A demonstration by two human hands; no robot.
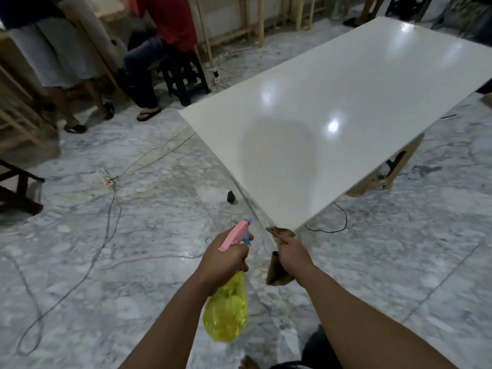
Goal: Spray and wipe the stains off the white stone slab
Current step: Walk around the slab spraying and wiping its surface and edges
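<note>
Hands: left hand (225,258) wraps the neck of a spray bottle (226,312), fingers curled tight round it, index finger near the blue trigger; pink spray head w/ blue nozzle tip points fwd toward the near corner of the slab. Bottle body is translucent yellow and hangs below the fist, tilted toward the wearer. Right hand (294,255) is clenched on a brown cloth (278,272); one end of the cloth sticks out ahead of the knuckles, just beside the slab's near corner, the other end hangs below the palm. Whether the cloth touches the slab cannot be told. White stone slab (332,123): large glossy rectangle, set diagonally ahead of both hands, near corner closest to the right hand, far corner toward upper right. Surface shows bright light reflections and a round darker patch toward the near half; no distinct stains can be made out at this res. A beige plastic support (383,179) shows under its right edge. Floor (133,262): grey-white marble pattern, w/ cables trailing across it and a white power strip (105,178) at left. Upper left: a seated person in a red top (165,25) on a dark stool (183,78), and a standing person beside them, both well apart from the slab.
</note>
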